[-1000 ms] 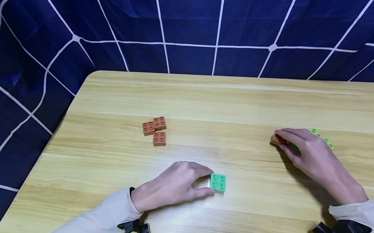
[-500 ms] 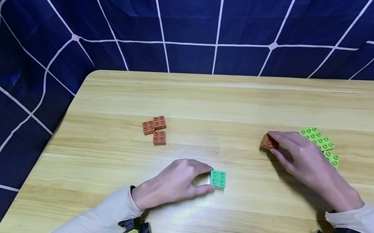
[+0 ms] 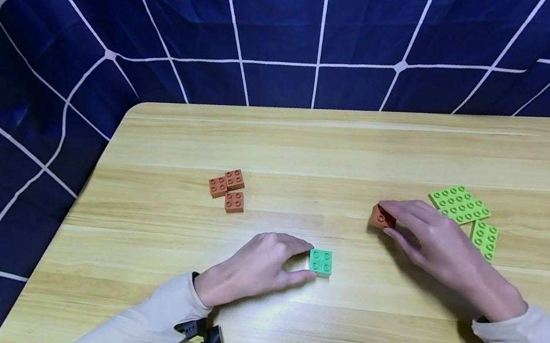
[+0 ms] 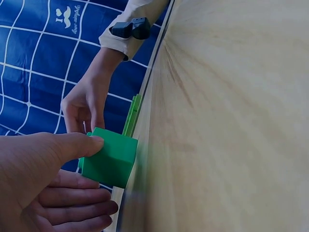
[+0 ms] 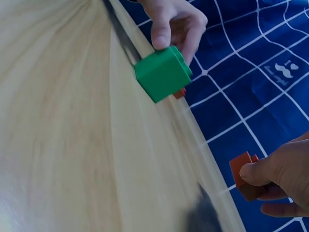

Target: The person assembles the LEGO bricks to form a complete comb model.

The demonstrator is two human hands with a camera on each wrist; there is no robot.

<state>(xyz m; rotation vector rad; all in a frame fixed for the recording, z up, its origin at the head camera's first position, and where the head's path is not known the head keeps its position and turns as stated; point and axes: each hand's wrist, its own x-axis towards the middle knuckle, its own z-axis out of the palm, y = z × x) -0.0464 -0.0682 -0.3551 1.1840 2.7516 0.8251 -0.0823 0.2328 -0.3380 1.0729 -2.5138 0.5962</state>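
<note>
My left hand (image 3: pixel 258 267) pinches a green toy building brick (image 3: pixel 320 262) with four studs on top, thumb on the near side and fingers on the far side. In the left wrist view the thumb presses one face of the green brick (image 4: pixel 111 159), low at the tabletop. To the right, my right hand (image 3: pixel 435 243) grips an orange-brown brick (image 3: pixel 381 217) between thumb and fingers. Its fingers partly cover that brick in the head view. From the right wrist, the orange-brown brick (image 5: pixel 245 175) shows tilted, with its shadow on the table below.
Three orange-brown bricks (image 3: pixel 235 202) lie clustered on the left of the wooden table (image 3: pixel 309 159). At the right lie a larger light-green studded plate (image 3: pixel 459 204) and a smaller one (image 3: pixel 484 239). A blue curtain with white lines (image 3: pixel 286 25) hangs behind the table.
My right hand has moved left and slightly nearer with the orange-brown brick, uncovering the light-green plates. The left hand stays at the green brick, nearly still.
</note>
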